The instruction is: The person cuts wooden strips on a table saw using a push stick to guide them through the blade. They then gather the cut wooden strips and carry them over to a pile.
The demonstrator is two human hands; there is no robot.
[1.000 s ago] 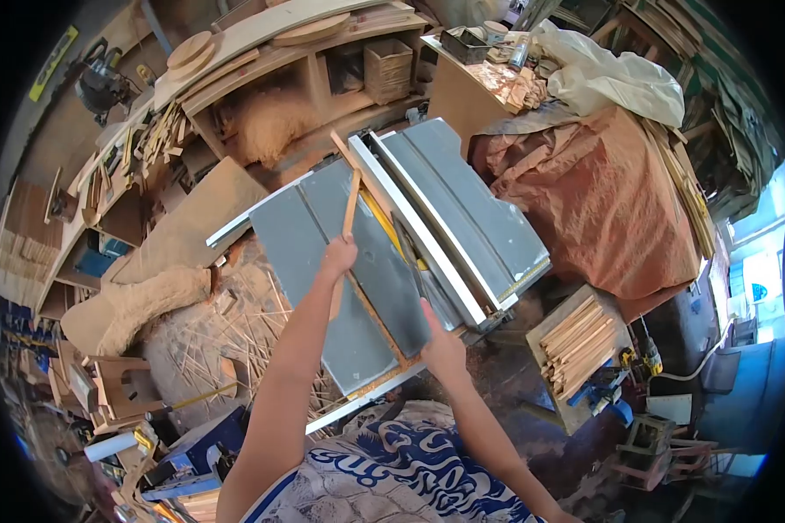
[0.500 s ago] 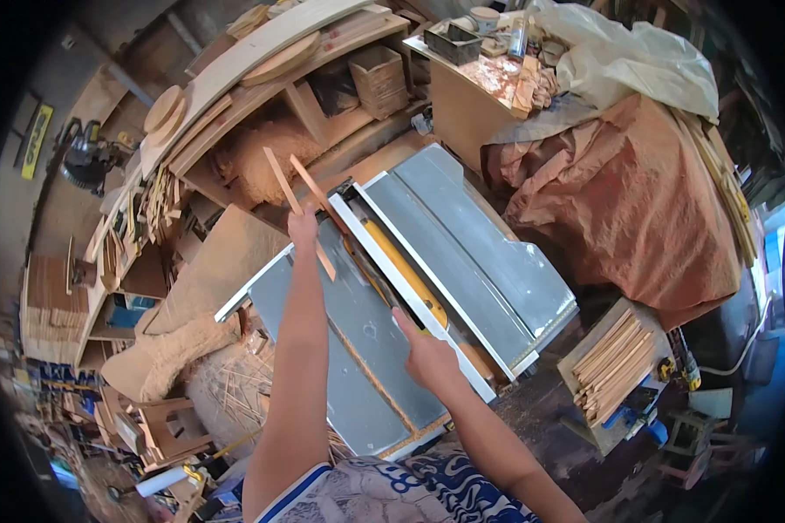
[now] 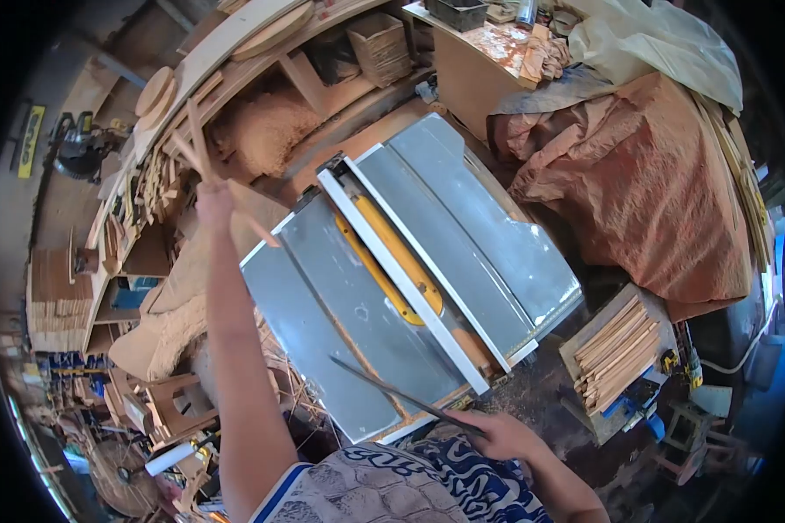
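Observation:
My left hand [image 3: 215, 205] is closed around two thin wood strips [image 3: 197, 144], which cross in its grip, off the left edge of the table saw [image 3: 323, 288]. My right hand [image 3: 506, 436] is closed on the end of a long, thin dark stick [image 3: 392, 390] near the saw's front edge. The stick's far end reaches over the grey tabletop. A white fence [image 3: 410, 288] runs across the saw, with yellow inserts [image 3: 401, 257] on both sides of it.
Shelves [image 3: 301, 96] with sawdust and wood pieces stand behind the saw. A brown cover [image 3: 637, 183] drapes over something at the right. A stack of strips [image 3: 617, 353] lies at the lower right, and sawdust-covered sheets [image 3: 183, 322] at the left.
My left hand has moved left with the strips, away from the saw. My right hand has drawn back toward my body and right, and the dark stick now shows clearly in it.

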